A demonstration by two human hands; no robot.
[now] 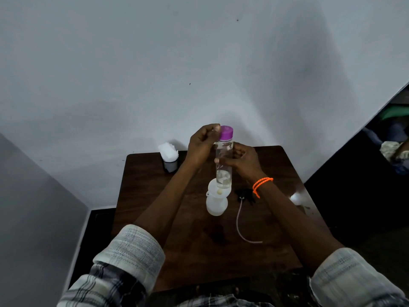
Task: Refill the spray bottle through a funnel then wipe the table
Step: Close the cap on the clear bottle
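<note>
I hold a clear water bottle point(224, 171) upright above the table. Its purple cap point(226, 132) is on, and my left hand point(202, 147) pinches that cap from the left. My right hand point(242, 161) grips the bottle's middle. Just below it a white funnel point(215, 189) sits in the neck of the white spray bottle point(217, 206), which stands on the dark wooden table point(155, 196). The black spray head point(244, 194) lies to the right of it, with its thin dip tube point(240, 220) curving toward me.
A dark holder with white tissues point(169, 157) stands at the table's far left corner. A white crumpled object point(296, 198) lies at the right edge. The grey wall rises right behind the table. Dark floor and clutter lie to the right.
</note>
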